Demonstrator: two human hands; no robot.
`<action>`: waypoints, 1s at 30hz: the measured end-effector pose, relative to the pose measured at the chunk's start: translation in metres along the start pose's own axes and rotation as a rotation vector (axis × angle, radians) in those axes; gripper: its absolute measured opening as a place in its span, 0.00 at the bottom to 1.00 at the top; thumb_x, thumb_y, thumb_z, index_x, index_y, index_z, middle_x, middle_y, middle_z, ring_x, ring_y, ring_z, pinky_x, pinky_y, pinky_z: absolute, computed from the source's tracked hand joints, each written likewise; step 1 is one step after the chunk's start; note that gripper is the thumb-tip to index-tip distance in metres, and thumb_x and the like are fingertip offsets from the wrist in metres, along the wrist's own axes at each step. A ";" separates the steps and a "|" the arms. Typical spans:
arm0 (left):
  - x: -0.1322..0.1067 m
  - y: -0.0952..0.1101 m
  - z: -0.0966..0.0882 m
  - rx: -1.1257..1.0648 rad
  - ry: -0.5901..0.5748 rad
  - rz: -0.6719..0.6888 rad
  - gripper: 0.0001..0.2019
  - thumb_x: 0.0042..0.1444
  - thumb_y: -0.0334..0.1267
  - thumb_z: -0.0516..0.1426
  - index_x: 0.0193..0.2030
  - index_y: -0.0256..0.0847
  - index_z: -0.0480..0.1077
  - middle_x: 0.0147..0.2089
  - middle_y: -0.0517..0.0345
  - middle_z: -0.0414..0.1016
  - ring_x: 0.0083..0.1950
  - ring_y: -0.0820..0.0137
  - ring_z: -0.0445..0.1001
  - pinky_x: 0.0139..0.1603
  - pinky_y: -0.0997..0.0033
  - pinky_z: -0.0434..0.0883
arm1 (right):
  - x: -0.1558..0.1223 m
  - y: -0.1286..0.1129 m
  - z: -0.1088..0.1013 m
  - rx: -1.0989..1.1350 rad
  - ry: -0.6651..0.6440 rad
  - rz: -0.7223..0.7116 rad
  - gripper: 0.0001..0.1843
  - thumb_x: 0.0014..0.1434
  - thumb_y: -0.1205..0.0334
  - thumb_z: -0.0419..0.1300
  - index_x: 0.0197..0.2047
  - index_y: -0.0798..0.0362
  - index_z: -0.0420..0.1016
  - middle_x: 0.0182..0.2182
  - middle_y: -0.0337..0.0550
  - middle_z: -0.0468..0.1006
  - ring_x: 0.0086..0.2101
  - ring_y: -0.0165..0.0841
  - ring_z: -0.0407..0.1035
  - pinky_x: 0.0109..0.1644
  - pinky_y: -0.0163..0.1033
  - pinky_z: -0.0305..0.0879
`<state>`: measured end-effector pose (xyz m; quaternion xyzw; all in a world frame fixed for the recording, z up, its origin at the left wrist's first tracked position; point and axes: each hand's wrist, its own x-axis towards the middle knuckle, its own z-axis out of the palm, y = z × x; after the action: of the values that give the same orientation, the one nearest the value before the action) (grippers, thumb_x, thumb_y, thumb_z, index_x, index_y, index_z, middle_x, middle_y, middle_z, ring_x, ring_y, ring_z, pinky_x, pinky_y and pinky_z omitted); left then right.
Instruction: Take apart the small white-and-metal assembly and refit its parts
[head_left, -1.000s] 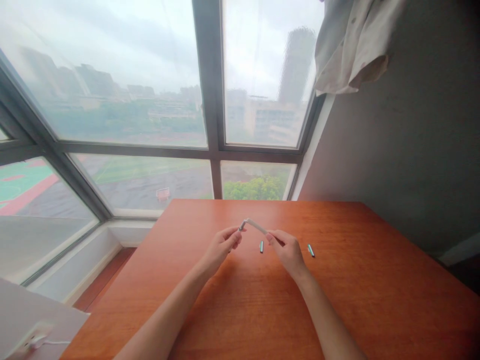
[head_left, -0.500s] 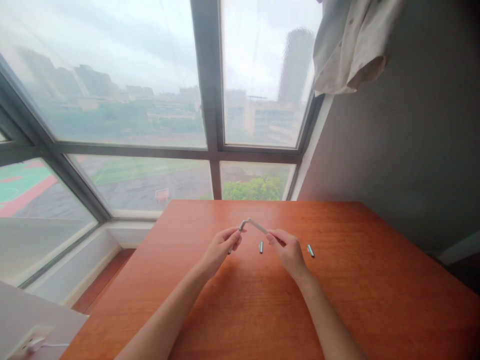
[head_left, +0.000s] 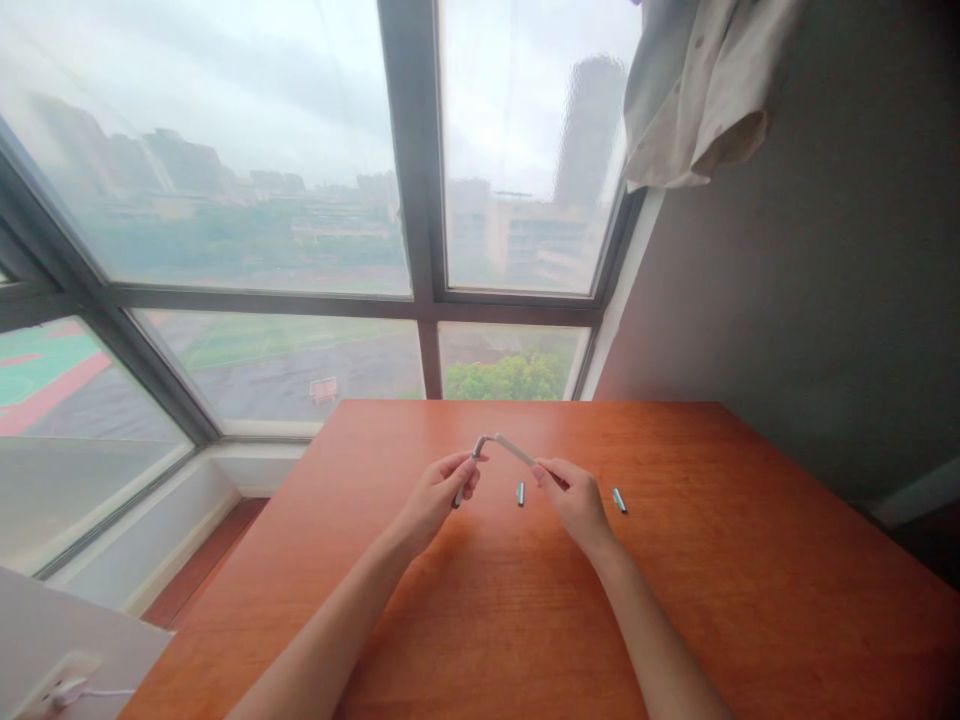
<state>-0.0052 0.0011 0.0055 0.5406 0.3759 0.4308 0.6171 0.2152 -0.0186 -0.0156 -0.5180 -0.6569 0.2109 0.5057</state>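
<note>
Now, between bare left hand (head_left: 433,500) and right hand (head_left: 579,503), one slim teal-silver piece (head_left: 520,493) is seen on the reddish-brown wooden table (head_left: 495,620); another (head_left: 619,500) is placed right of both, grey-framed glass windows (head_left: 426,308) ranged behind.

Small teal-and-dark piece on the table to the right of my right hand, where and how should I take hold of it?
I'd pinch the small piece at its middle, coming from above across its two long sides: it is slim, lies flat on the table, and both long sides look free. Your right hand is nearest but holds a pale rod.
</note>
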 end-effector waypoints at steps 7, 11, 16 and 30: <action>0.001 0.000 0.000 0.007 0.009 0.009 0.22 0.55 0.51 0.56 0.49 0.35 0.72 0.28 0.59 0.63 0.27 0.75 0.59 0.30 0.74 0.58 | 0.000 -0.004 -0.003 -0.005 0.016 0.002 0.17 0.60 0.52 0.54 0.36 0.54 0.80 0.28 0.44 0.79 0.29 0.35 0.71 0.32 0.34 0.63; 0.000 -0.001 0.001 0.034 0.004 0.016 0.22 0.56 0.51 0.55 0.49 0.35 0.72 0.28 0.60 0.64 0.27 0.75 0.59 0.29 0.75 0.58 | -0.001 -0.007 -0.001 0.009 -0.010 0.003 0.18 0.60 0.52 0.54 0.37 0.54 0.80 0.27 0.43 0.78 0.28 0.34 0.70 0.31 0.34 0.62; 0.000 -0.004 0.001 0.061 -0.014 0.019 0.21 0.57 0.50 0.54 0.50 0.36 0.72 0.28 0.61 0.63 0.27 0.75 0.59 0.28 0.75 0.57 | -0.002 -0.006 0.002 0.046 -0.042 0.002 0.18 0.61 0.52 0.53 0.38 0.54 0.80 0.28 0.43 0.78 0.29 0.33 0.70 0.32 0.34 0.62; 0.002 -0.007 -0.001 0.050 0.025 0.035 0.21 0.56 0.50 0.55 0.49 0.37 0.72 0.27 0.60 0.63 0.27 0.75 0.59 0.28 0.75 0.57 | 0.000 -0.002 -0.001 -0.011 0.005 0.112 0.22 0.61 0.48 0.51 0.41 0.57 0.77 0.24 0.41 0.75 0.27 0.33 0.69 0.32 0.33 0.61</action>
<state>-0.0045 0.0029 -0.0012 0.5569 0.3850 0.4386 0.5910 0.2152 -0.0192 -0.0140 -0.5575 -0.6267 0.2339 0.4918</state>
